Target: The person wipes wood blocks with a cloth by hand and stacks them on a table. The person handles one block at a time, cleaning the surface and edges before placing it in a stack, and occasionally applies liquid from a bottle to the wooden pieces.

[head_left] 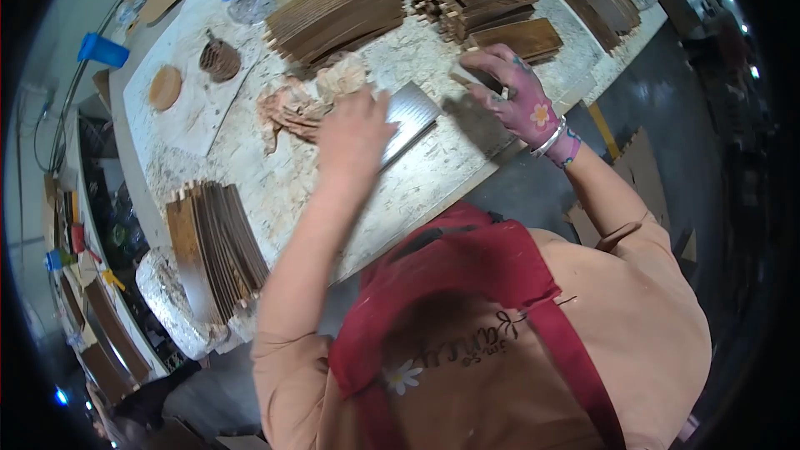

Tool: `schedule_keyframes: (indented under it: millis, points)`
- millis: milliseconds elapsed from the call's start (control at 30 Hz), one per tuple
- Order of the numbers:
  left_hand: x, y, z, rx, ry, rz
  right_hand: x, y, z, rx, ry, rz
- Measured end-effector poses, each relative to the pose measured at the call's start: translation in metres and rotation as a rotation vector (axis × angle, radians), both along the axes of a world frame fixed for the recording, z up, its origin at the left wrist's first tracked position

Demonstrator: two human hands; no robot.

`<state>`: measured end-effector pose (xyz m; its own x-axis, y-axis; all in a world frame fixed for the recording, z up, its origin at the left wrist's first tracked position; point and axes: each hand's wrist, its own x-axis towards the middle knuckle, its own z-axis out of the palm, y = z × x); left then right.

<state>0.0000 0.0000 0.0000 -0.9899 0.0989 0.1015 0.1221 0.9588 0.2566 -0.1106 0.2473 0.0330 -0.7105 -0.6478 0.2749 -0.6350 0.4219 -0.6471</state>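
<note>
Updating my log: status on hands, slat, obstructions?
Left hand at shiny slat. Gloved right hand gripping small pale-edged piece. Crumpled cloth beside left hand.

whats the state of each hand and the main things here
Table, smeared
Paper, spread out, stained
Disc, lying on paper
Left slats, packed together
Rag, crumpled
Panel, lying on table
Piece, held, mostly hidden
Left hand, bare, partly over panel
Right hand, gloved, fingers around piece

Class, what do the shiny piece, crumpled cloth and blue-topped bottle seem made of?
Shiny piece: perhaps metal or coated wood; glossy glare obscures which.
Crumpled cloth: soft matte fabric, judging by folds.
Blue-topped bottle: probably glossy plastic, transparent with highlights.
</note>
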Motion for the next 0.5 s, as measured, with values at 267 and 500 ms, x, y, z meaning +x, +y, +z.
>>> schedule_keyframes:
  millis: [267,500]
  points:
    - [0.011,0.066,-0.078,-1.216,0.313,0.205,0.047,-0.144,0.013,0.354,0.166,0.767]
    - [0.012,0.073,-0.072,-1.123,0.198,0.171,0.05,-0.165,0.01,0.396,0.0,0.98]
